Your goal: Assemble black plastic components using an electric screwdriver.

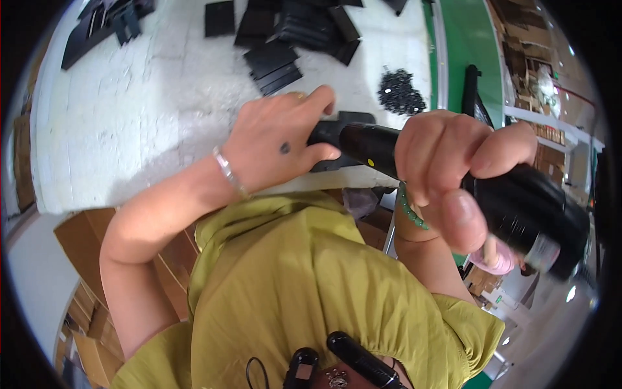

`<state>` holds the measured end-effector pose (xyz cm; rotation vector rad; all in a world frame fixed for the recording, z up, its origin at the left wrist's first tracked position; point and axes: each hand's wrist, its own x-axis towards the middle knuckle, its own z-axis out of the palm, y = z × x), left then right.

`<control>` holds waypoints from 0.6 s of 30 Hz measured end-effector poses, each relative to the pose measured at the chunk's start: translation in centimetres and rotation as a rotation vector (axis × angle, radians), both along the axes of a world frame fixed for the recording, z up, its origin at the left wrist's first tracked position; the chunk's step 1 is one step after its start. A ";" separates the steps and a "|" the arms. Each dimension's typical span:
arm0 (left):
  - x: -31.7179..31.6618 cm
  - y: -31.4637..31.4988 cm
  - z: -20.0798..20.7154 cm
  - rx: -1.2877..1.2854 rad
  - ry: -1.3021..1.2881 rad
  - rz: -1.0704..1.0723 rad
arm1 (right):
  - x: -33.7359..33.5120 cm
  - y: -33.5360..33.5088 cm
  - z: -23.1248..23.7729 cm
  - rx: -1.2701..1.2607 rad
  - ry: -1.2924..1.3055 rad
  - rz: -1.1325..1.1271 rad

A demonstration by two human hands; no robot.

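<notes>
My right hand (447, 162) is wrapped round a black power screwdriver (372, 146), held aslant with its thick end at the right. The driver's narrow nose points left and down, toward a flat black plastic part (353, 118) on the white tabletop. My left hand (278, 133) grips this part at its left side. Its thumb and forefinger curve around the spot where the nose meets the part. The other left fingertips are hidden, and so is the driver's very tip.
A heap of small black screw-like pieces (400, 92) lies at the table's right. Black flat parts (298, 29) are piled at the back, with more black parts (110, 26) far left. Cardboard boxes (91, 240) stand below the table's left. Another person's pink sleeve (495, 258) shows at right.
</notes>
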<state>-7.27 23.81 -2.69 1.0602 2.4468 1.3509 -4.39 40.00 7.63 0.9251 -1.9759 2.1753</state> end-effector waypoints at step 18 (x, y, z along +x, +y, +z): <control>-1.0 -1.5 2.8 -0.063 0.025 -0.076 | -7.1 7.4 -3.1 -0.228 0.033 -0.697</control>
